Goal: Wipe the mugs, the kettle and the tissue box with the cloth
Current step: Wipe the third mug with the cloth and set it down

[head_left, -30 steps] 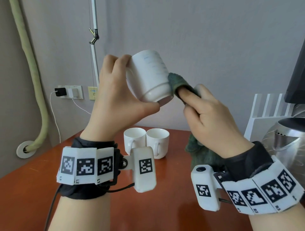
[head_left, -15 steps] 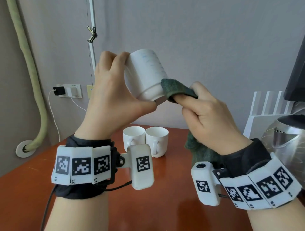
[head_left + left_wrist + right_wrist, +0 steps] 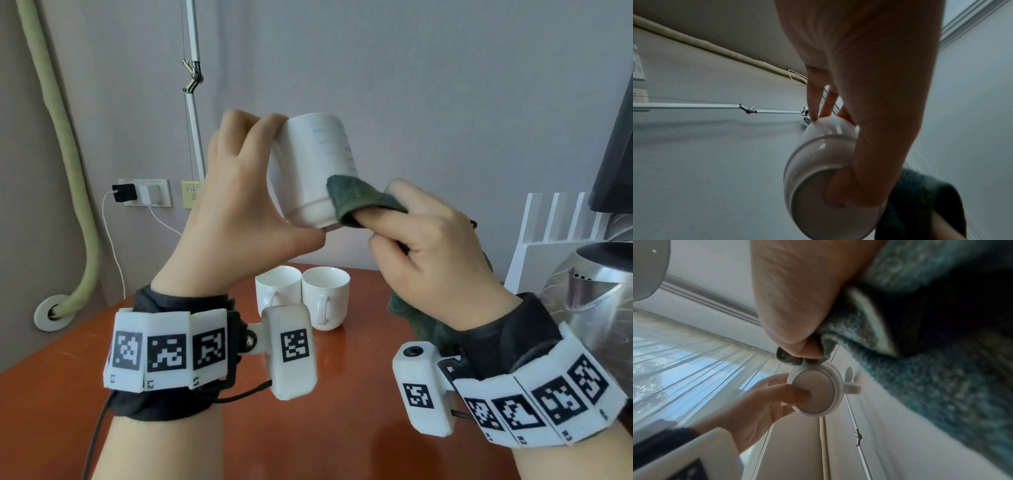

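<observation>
From the head view your left hand grips a white mug raised above the table, base toward you, your right hand pinching the green cloth against its lower side, while the left wrist view shows your thumb on the mug's base, and the right wrist view the cloth bunched at the base's rim.

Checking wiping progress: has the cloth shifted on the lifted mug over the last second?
Yes. The cloth has slid down and slightly left, closer to the standing mugs below, and now sits near the base of the held mug.
</observation>
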### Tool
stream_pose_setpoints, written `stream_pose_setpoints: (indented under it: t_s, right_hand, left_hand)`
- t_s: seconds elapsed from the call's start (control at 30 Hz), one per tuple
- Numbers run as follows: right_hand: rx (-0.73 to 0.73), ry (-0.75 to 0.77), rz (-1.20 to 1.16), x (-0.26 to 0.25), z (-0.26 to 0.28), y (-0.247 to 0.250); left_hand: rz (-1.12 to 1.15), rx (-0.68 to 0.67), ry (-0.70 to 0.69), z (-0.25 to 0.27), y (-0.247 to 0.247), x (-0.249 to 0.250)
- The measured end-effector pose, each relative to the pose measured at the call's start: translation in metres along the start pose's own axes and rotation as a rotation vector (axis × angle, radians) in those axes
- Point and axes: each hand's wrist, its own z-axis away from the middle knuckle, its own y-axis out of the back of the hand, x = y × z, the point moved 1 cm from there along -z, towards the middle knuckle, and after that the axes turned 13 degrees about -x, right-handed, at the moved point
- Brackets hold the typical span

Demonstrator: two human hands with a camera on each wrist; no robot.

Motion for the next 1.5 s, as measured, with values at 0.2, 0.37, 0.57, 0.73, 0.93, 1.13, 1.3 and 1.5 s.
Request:
stream_pose_setpoints:
  t_s: [0.2, 0.37, 0.57, 0.73, 0.93, 1.13, 1.3, 1.5]
  right_hand:
    - [0.051, -0.100, 0.028, 0.006, 0.001, 0.004]
    - [0.065, 0.008, 0.015, -0.003, 0.000, 0.001]
    - [0.084, -0.111, 0.051, 0.013, 0.003, 0.010]
    - [0.071, 0.002, 0.009, 0.004, 0.002, 0.011]
    - [0.026, -0.092, 0.061, 0.006, 0.000, 0.018]
    - [-0.033, 0.029, 0.023, -0.003, -0.001, 0.013]
    - [-0.014, -0.149, 0.085, 0.007, 0.000, 0.018]
    - [-0.025, -0.015, -0.037, -0.001, 0.002, 0.011]
  left_hand:
    - [0.035, -0.061, -0.065, -0.001, -0.009, 0.004]
    - [0.058, -0.079, -0.043, 0.001, -0.006, 0.000]
    - [0.128, -0.133, -0.038, 0.003, -0.004, 0.004]
    - [0.062, -0.154, -0.061, 0.003, -0.001, 0.006]
    - [0.003, -0.213, -0.114, 0.001, -0.006, 0.011]
    - [-0.041, -0.237, -0.134, -0.001, -0.010, 0.011]
    - [-0.008, -0.274, -0.147, -0.003, -0.018, 0.014]
    - [0.010, -0.255, -0.097, -0.001, -0.012, 0.004]
